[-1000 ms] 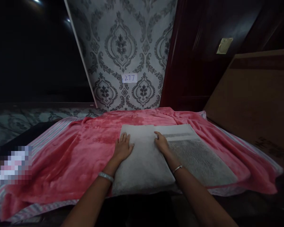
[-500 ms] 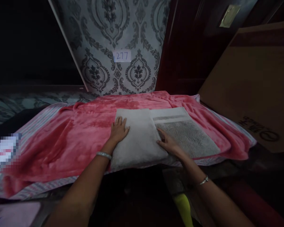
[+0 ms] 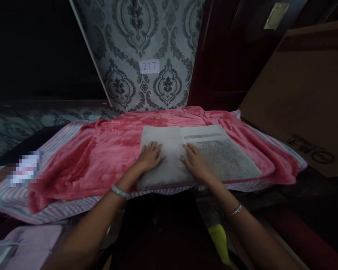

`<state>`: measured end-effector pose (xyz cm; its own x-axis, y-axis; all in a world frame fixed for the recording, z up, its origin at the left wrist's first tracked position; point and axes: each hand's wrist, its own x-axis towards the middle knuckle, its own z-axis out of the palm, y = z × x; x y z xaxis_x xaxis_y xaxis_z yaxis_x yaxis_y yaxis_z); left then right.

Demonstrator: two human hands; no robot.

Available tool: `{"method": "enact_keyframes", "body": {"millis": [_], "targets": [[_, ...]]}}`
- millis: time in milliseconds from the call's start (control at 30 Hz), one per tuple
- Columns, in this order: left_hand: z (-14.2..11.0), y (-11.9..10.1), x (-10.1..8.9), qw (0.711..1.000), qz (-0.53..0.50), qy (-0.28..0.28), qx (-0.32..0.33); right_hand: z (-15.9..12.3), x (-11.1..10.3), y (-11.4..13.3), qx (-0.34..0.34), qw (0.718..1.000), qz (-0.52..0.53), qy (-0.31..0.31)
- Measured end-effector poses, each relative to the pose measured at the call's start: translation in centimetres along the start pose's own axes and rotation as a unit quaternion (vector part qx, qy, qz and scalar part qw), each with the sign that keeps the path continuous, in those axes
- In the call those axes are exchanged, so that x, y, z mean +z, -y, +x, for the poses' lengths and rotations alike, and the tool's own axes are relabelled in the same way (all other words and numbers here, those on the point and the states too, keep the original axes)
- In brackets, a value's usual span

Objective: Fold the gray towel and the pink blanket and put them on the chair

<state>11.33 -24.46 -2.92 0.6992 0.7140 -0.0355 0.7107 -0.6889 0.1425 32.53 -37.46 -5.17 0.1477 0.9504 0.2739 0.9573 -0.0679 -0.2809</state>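
We see a red blanket point(image 3: 107, 150) spread over the surface, its plush rumpled toward both ends, with striped cloth point(image 3: 59, 210) showing along the left and near edges; what bears them is mostly hidden. On the blanket, right of its middle and reaching its near edge, lies the grey towel point(image 3: 171, 165), its left part folded over, pale and smooth, its right part banded and rougher. Our left hand point(image 3: 150, 157) rests on the pale left part, fingers spread, gripping nothing; our right hand point(image 3: 197, 163) lies across the fold's edge, its fingers likewise loose and spread. Behind, we face damask wallpaper point(image 3: 143, 90) bearing a paper point(image 3: 150, 66) marked 277, between a dark screen point(image 3: 39, 56) at left and a dark red panel point(image 3: 228, 48) with a brassy plate point(image 3: 276, 16). A carton point(image 3: 298, 101) stands at the right, just beside the blanket. The room is dim; something yellow-green point(image 3: 219, 240), too dark to name, shows below.
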Motion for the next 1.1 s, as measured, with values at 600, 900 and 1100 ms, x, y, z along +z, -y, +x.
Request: {"method": "enact_keyframes", "body": {"millis": [600, 900, 1100], "targets": [[-3.2, 0.8, 4.6, 0.996, 0.011, -0.081, 0.026, -3.1, 1.8, -3.1, 0.039, 0.997, 0.036, 0.056], [-2.7, 1.0, 4.8, 0.995, 0.030, -0.093, 0.023, -5.8, -1.3, -14.3, 0.173, 0.983, -0.069, 0.007], [-2.9, 0.7, 4.1, 0.997, 0.032, -0.073, 0.013, -5.6, -4.4, -19.8, 0.335, 0.940, -0.067, -0.025]]}}
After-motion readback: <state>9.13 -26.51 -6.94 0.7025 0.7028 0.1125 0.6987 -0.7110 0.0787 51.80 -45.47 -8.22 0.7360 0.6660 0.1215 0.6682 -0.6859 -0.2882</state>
